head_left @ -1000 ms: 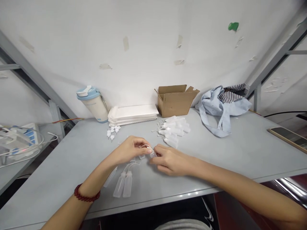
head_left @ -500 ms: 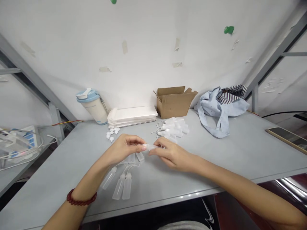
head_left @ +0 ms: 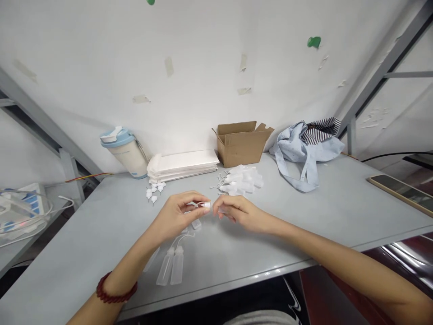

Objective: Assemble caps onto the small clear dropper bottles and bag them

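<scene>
1. Left hand [head_left: 182, 213] pinches a white cap [head_left: 206, 205] above the worktop [head_left: 257, 255], seemingly to steady it.
2. Right hand [head_left: 242, 213], just beside, wraps a mostly hidden translucent bottle [head_left: 222, 210] in its grip, likely for control.

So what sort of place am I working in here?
Probably a small workshop: the grey table carries a pile of small plastic bottles, loose white pieces and an open cardboard box.

Head-worn view, facing forward and down, near grey table [head_left: 253, 253], wall [head_left: 203, 108] ahead
</scene>
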Demonstrator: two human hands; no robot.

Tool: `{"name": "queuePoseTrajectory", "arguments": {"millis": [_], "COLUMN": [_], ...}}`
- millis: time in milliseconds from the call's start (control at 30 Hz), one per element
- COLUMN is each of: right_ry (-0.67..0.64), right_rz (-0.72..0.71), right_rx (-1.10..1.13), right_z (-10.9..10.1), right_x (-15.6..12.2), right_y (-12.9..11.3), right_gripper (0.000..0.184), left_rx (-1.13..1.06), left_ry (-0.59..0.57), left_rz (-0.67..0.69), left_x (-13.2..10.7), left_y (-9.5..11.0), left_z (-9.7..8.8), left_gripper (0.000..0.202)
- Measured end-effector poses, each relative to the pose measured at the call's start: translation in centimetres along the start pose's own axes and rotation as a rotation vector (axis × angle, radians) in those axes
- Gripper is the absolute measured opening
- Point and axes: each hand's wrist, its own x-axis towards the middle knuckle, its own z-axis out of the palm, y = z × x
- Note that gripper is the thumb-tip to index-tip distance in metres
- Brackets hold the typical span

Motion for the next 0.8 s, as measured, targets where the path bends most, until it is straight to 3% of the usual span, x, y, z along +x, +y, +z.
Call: {"name": "queuePoseTrajectory", "arguments": {"millis": [100, 267, 400, 600, 800], "right_ry": [0.034, 0.098, 0.094, 0.055, 0.060], "right_rz": [0.008, -0.105, -0.118, -0.056, -0.095], "right_rx": [0.025, -0.131, -0.200, -0.106, -0.145], "right_z": [0.12, 0.38, 0.33, 0.01, 0.13], "right_x": [0.15, 0.19, 0.05, -0.01, -0.17], "right_y": [0.10, 0.48, 0.29, -0.19, -0.05], "right_gripper": [0.026, 0.029, 0.033, 0.030, 0.033], "left_rx": [-0.033, -0.059, -0.033, 0.025, -0.002], "left_ry": [-0.001, -0.088, -0.111, -0.093, -0.102], "left_rz": [-0.106, -0.228, -0.149, -0.045, -0.086], "left_x": [0.15, 0.33, 0.12, -0.09, -0.11], "left_y": [0.00, -0.37, -0.42, -0.33, -0.17], "left_z": [-0.13, 0.07, 0.20, 0.26, 0.24], "left_gripper": [0.028, 0.038, 0.032, 0.027, 0.028]}}
